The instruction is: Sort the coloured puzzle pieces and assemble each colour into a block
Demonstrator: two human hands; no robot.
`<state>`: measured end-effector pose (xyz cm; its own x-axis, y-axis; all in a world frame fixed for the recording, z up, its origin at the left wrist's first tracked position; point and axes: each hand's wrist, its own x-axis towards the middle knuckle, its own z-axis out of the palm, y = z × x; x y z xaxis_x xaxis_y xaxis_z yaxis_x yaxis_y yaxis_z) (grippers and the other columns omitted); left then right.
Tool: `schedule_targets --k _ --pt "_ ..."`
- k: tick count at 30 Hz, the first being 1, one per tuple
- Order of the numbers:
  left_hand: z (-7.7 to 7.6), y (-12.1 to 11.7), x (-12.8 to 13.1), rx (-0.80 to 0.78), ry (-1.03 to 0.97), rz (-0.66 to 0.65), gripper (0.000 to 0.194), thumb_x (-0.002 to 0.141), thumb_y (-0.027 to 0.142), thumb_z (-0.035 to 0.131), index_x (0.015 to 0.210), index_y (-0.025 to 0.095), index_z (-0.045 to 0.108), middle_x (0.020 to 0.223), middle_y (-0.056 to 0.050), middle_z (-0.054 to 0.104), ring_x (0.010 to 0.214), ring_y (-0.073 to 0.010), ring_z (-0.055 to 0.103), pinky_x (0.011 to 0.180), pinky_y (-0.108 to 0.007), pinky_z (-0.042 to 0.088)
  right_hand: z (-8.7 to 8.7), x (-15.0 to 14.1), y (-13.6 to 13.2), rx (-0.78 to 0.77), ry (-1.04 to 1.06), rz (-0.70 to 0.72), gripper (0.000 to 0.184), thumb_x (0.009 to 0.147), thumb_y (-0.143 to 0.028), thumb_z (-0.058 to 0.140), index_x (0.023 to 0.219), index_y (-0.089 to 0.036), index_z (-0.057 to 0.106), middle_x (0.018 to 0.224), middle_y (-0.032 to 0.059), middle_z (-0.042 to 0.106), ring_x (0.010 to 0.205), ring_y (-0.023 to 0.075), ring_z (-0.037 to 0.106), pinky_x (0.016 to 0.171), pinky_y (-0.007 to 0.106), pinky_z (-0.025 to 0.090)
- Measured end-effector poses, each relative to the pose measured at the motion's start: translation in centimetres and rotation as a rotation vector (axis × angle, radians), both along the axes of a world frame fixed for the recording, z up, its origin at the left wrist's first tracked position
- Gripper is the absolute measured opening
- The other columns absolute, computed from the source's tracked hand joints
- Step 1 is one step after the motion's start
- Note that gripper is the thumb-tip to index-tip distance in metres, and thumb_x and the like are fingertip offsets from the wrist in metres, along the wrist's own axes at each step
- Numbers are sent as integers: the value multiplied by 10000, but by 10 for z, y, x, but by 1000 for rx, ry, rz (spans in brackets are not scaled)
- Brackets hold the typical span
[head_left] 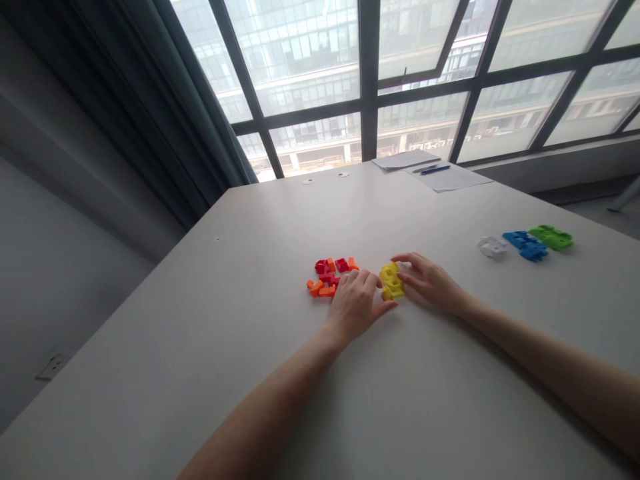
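A small group of yellow plastic pieces lies on the white table between my two hands. My left hand rests at its left side, thumb stretched toward the near edge of the group and fingers spread. From the right, my right hand touches the yellow pieces with its fingertips, its fingers apart. Left of and partly under my left hand are red pieces mixed with orange pieces; some of them are hidden by the hand.
To the right sit white pieces, blue pieces and green pieces. Sheets of paper and a blue pen lie at the table's far edge, by the window. A dark curtain hangs at the left.
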<state>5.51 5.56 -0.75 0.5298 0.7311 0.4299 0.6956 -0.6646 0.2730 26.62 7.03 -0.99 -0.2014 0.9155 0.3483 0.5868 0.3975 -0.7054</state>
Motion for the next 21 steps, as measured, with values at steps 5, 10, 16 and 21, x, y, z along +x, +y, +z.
schedule_targets --k 5,10,16,21 --pt "4 3 -5 7 -156 47 62 886 243 569 935 209 555 951 -48 631 937 -241 572 847 -397 466 0 10 4 -34 3 98 430 874 -487 558 1227 -241 566 1259 102 598 1137 262 581 986 442 466" --pt "3 10 -10 -19 -357 95 124 877 145 493 967 197 561 958 -45 626 928 -212 570 862 -368 469 5 16 3 -51 -167 194 656 762 -567 673 1326 -274 514 1399 113 495 1308 303 452 1085 483 374" --pt "2 12 -11 -13 -420 101 137 874 131 494 974 195 562 979 -49 631 956 -209 558 876 -363 466 17 6 0 -38 -364 213 788 727 -579 694 1421 -333 412 1453 99 455 1330 333 417 1080 537 338" --pt "2 11 -10 -16 -433 111 144 868 118 499 971 198 562 979 -43 635 973 -208 554 892 -357 465 26 -2 3 -95 -441 239 787 753 -591 654 1439 -321 381 1424 103 487 1350 341 379 1073 544 317"
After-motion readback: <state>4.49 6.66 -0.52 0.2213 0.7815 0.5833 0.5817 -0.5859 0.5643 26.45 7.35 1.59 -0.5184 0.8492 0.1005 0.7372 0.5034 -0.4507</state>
